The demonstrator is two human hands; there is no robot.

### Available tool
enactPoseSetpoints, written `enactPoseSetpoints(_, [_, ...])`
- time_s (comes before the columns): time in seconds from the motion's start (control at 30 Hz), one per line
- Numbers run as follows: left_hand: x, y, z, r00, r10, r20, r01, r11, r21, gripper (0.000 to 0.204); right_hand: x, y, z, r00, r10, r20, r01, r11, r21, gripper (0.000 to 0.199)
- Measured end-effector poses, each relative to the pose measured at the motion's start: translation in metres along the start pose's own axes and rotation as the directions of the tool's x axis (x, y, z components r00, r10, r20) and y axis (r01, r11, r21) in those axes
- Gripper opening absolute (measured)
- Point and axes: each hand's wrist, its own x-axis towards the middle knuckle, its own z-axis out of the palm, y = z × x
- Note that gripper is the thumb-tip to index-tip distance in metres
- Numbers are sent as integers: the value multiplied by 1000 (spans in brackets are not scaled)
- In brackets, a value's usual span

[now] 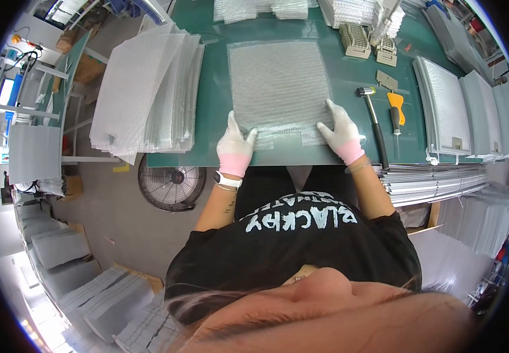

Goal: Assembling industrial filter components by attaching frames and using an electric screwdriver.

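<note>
A translucent bubble-wrap sheet (281, 82) lies flat on the green tabletop (213, 117) in front of me, with a smoother, greener patch midway along its near edge. My left hand (234, 141), in a white glove with a pink cuff, grips its near left corner. The thumb rests over the sheet, and the index finger points away along the side edge. At the near right corner, my right hand (342, 132), gloved alike, holds the sheet with its thumb on top and the fingers along the side. The undersides of both hands are hidden.
A tall pile of bubble-wrap sheets (143, 94) stands left. On the right lie a hammer (374, 117), a yellow scraper (397, 107), a screwdriver (395, 122) and framed panels (444, 109). Beige plastic parts (355, 41) sit farther back. A floor fan (175, 181) stands below the left edge.
</note>
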Motion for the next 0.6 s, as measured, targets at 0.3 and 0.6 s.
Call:
enactPoseSetpoints(0.3, [5, -8, 2, 1000, 3, 17, -3, 1000, -15, 78, 0, -4, 3, 997, 47, 62, -42, 997, -72, 65])
enactPoseSetpoints(0.6, [18, 8, -11, 988, -121, 94, 114, 991, 67, 82, 13, -20, -13, 948, 261, 183, -209, 942, -263, 65])
